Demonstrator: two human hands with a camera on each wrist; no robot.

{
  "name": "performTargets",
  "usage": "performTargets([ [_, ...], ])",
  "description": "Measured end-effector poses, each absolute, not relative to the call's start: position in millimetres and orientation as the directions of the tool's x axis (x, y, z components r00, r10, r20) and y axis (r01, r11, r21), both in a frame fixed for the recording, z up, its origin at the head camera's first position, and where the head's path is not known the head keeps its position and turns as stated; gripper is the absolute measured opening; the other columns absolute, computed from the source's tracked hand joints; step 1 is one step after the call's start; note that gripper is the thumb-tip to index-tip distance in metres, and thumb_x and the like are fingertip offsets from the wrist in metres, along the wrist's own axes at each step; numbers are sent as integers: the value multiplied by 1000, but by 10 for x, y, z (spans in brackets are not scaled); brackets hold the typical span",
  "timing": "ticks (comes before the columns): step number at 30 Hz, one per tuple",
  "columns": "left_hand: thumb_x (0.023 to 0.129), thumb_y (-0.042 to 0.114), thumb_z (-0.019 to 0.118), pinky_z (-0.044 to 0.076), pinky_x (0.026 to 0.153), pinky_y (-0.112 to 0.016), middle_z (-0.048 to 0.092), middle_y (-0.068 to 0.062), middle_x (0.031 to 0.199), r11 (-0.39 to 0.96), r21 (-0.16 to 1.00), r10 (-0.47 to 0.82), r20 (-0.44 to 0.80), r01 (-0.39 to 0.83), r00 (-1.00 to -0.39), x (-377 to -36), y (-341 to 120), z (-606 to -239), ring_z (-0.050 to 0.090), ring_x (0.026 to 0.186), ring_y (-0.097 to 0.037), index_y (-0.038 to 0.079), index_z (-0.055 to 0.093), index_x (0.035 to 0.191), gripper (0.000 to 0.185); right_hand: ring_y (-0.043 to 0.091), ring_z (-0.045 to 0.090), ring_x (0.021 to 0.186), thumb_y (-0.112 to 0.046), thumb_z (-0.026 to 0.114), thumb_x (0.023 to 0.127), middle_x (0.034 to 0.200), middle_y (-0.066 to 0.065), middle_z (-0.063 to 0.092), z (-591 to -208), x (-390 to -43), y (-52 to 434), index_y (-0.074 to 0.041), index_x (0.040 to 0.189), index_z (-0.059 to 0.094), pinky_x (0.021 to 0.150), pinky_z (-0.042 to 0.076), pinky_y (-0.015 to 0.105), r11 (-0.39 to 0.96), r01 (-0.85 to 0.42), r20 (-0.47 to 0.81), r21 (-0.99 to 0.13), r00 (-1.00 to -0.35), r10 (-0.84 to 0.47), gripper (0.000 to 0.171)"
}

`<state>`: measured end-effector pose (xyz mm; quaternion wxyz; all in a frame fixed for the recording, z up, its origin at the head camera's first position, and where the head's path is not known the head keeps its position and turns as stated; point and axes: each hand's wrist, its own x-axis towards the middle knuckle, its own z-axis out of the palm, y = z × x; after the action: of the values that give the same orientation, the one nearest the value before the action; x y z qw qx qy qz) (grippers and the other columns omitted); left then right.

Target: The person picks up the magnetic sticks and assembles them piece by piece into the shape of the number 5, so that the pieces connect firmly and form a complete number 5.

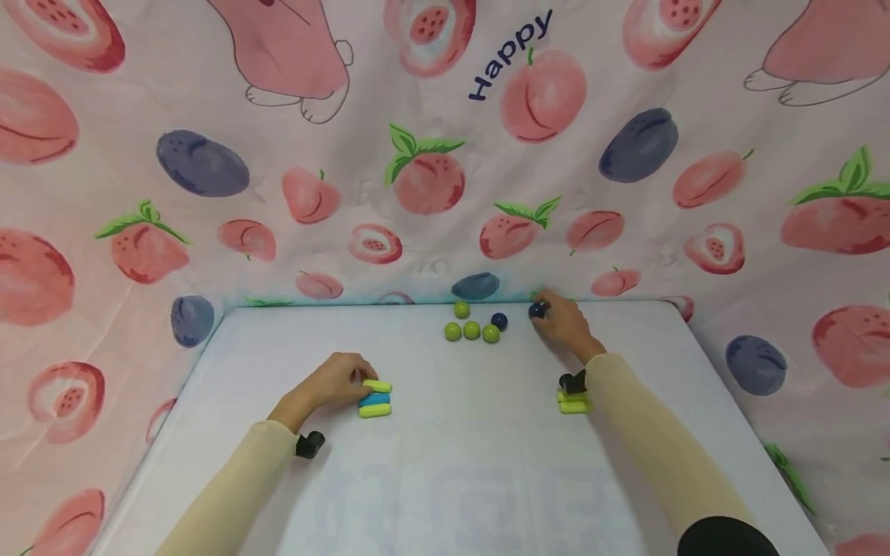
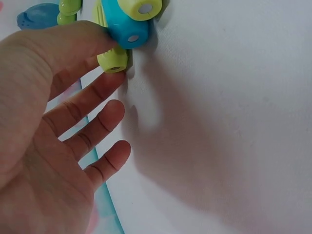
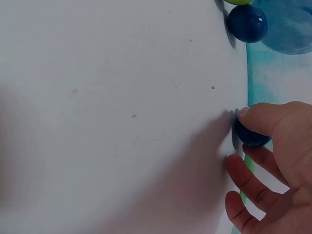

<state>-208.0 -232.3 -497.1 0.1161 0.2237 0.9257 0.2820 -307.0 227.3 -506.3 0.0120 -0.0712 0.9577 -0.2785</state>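
- Head view: the left hand rested on the white table with its fingertips against a small stack of three short rods, a green one on top, a blue one in the middle and a green one below. The right hand reached to the far edge of the table, fingers curled over a dark blue ball. Just left of it lay another dark blue ball and four green balls in a loose cluster. Two more green rods lay beside the right forearm, partly hidden by the wrist camera. A fruit-printed cloth hung behind and around the table.
- Left wrist view: the left hand's index finger and thumb touched the rod stack at the green bottom rod; the other fingers were spread and fairly straight, holding nothing. The blue rod and the top green rod showed their round ends.
- Right wrist view: the right hand pinched the blue ball under a bent finger at the table's edge, the remaining fingers loosely curled below it. The second blue ball sat well apart, further along the edge.
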Motion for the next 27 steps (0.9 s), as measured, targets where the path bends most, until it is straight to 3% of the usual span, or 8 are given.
performTargets([
  [14,87,11,81,43,71,-30,66,0,88,737,585,451,-54,338,-891,-2031,-2323,-4933,54,80,-21,9,76,99,14,40,60,115,-16,74,94,127,21,65,-5046,-2935,2298,-8,128,59,97,46,59,816,-172,-23,-551,-975,-221,38],
  [27,86,10,83,42,69,-30,66,2,86,734,589,422,-3,340,-907,-2015,-2303,-4930,54,77,-21,9,77,99,15,35,65,97,-9,78,91,119,19,69,-4967,-2623,2222,-8,123,62,88,54,51,744,-257,27,-617,-952,-306,35],
])
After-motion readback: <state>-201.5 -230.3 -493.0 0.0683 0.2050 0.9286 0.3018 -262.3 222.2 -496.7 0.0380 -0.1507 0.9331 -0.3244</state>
